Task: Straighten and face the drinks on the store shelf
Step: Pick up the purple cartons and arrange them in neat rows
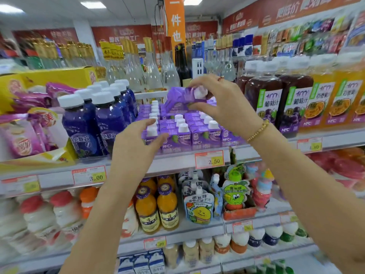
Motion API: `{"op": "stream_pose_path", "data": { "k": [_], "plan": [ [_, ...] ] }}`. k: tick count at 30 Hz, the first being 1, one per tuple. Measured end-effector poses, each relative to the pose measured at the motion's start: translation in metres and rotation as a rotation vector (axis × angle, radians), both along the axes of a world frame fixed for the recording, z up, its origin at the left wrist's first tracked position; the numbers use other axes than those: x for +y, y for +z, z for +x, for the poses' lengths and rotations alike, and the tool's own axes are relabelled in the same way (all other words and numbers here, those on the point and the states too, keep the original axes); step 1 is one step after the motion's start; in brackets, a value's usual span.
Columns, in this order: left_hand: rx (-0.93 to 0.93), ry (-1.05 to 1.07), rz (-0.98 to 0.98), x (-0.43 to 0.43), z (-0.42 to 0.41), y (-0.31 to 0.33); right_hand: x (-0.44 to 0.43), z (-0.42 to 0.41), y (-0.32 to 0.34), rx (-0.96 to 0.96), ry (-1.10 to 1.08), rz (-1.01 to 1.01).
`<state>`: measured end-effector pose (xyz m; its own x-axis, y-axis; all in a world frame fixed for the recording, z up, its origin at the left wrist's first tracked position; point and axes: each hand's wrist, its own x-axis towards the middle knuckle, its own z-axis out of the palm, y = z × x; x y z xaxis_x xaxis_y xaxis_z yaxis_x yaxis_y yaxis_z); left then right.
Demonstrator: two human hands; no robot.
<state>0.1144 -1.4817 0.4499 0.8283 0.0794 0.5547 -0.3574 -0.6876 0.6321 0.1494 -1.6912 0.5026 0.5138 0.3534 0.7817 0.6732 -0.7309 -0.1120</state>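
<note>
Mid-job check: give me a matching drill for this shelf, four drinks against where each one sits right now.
Things:
1. lifted purple carton
2. blue bottles
3. grape juice bottles
4. orange bottles with purple caps

Places:
A. on the lower shelf, under the carton rows
B. right of the carton rows
C. in the right hand, above the carton rows
D. left of the carton rows

Pairs: 1-C, 2-D, 3-B, 4-A

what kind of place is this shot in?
Likely a small grocery or convenience store, in the drinks aisle: shelves with price tags on the edges, rows of juice bottles and purple cartons, red banners overhead.
</note>
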Motion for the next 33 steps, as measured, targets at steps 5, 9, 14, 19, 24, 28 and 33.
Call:
{"op": "stream_pose_path", "data": {
  "k": [5,9,14,19,24,28,33],
  "plan": [
    [-0.055,0.015,0.267,0.001,0.015,-0.023,0.015,0.058,0.024,0.224,-0.129,-0.071],
    [-0.086,0.035,0.279,0.003,0.017,-0.025,0.029,0.083,0.021,0.38,-0.111,-0.059],
    [-0.082,0.042,0.309,0.005,0.018,-0.024,0.035,0.093,0.016,0.502,-0.106,-0.119],
    [-0.077,0.049,0.329,0.004,0.02,-0.025,0.037,0.094,0.023,0.552,-0.136,-0.238],
    [-0.093,0.05,0.325,0.005,0.02,-0.026,0.045,0.101,0.02,0.569,-0.168,-0.325],
    [-0.109,0.047,0.325,0.005,0.02,-0.026,0.038,0.108,0.007,0.653,-0.147,-0.268],
    [-0.116,0.052,0.315,0.004,0.02,-0.027,0.028,0.102,-0.001,0.627,-0.099,-0.029]
  ]
}}
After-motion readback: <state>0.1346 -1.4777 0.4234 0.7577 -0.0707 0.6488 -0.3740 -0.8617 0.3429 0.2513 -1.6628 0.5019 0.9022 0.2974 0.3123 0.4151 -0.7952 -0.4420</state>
